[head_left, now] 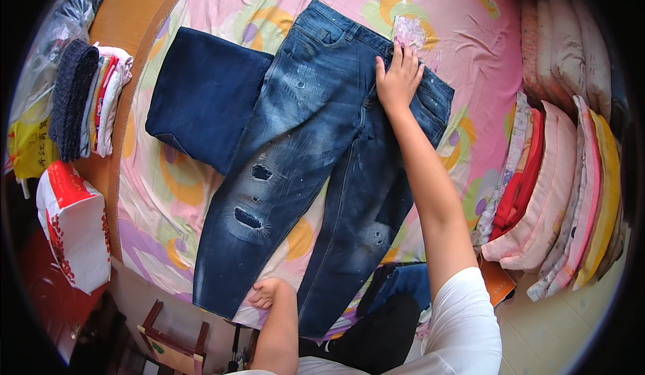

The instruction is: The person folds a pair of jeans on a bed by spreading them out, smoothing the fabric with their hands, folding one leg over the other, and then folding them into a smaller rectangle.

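Ripped blue jeans [295, 140] lie spread on a bed with the waistband away from me and the legs toward me. Holes and faded patches mark the left leg. My right hand [399, 76] rests flat on the waistband near the button, fingers stretched out. Down at the left leg's hem, my left hand [266, 293] is closed with curled fingers at the inner edge of the denim; its fingertips are partly hidden. Left of the jeans, partly under them, lies a folded dark blue garment [205, 96].
A pink patterned sheet [161, 230] covers the bed. Folded clothes [91, 99] and a red-and-white bag [77, 230] stand at left. Stacked clothes [544, 193] and rolled bedding [564, 46] line the right. More folded denim [403, 284] lies near my knee, and a wooden stool [176, 340] stands below.
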Demonstrator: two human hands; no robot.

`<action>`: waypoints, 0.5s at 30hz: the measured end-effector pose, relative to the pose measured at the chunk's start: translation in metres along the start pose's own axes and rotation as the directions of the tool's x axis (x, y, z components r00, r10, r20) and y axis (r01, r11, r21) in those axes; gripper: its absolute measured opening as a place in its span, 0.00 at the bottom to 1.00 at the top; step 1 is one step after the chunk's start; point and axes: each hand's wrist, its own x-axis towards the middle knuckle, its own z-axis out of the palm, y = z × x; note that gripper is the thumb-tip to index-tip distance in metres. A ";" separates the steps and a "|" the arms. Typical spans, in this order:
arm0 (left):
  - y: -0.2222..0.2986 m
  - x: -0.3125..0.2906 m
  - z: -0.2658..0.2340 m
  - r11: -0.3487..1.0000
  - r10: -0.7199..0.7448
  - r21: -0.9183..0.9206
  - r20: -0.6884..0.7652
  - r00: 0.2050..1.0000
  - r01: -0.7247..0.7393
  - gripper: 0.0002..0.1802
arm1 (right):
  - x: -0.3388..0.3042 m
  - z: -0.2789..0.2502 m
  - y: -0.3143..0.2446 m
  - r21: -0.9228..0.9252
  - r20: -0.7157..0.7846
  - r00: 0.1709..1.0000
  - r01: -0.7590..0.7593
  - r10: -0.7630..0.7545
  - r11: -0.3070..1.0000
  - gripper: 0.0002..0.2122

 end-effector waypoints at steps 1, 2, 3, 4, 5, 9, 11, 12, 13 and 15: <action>-0.002 0.002 0.002 1.000 0.004 0.002 -0.007 1.000 -0.004 0.37 | -0.012 0.003 0.001 0.014 0.115 0.993 0.001 -0.002 1.000 0.29; -0.003 0.004 0.003 1.000 0.009 0.004 -0.013 1.000 -0.009 0.37 | -0.010 0.009 0.005 0.135 0.090 0.996 -0.037 0.025 0.990 0.29; -0.005 0.006 0.004 1.000 0.015 0.006 -0.020 1.000 -0.015 0.37 | -0.008 0.018 0.008 0.138 0.088 0.996 -0.032 0.019 0.990 0.29; -0.005 0.005 0.004 1.000 0.018 0.007 -0.022 1.000 -0.018 0.37 | -0.001 0.020 0.009 0.139 0.083 0.997 -0.021 0.009 0.990 0.28; -0.004 0.003 0.003 1.000 0.021 0.008 -0.023 1.000 -0.021 0.37 | 0.004 0.022 0.012 0.133 0.082 0.997 -0.004 -0.007 0.991 0.28; -0.001 -0.006 0.001 0.999 0.040 0.003 -0.003 0.999 -0.040 0.37 | 0.009 0.026 0.027 0.149 0.096 0.994 0.037 -0.052 0.988 0.28; -0.002 -0.001 0.004 0.999 0.045 0.005 0.001 0.999 -0.045 0.37 | -0.003 0.014 0.008 0.134 0.085 0.996 0.028 -0.039 0.991 0.28; -0.002 0.001 0.005 0.999 0.048 0.006 0.001 0.999 -0.048 0.37 | -0.015 0.005 -0.003 0.127 0.081 0.996 0.022 -0.033 0.992 0.28; -0.002 0.001 0.004 0.999 0.043 0.007 -0.002 0.999 -0.043 0.37 | -0.037 -0.009 -0.016 0.192 0.158 0.984 0.056 -0.087 0.980 0.28; -0.001 0.001 0.005 1.000 0.025 0.006 -0.015 1.000 -0.025 0.37 | -0.093 -0.046 -0.042 0.302 0.255 0.956 0.063 -0.144 0.951 0.28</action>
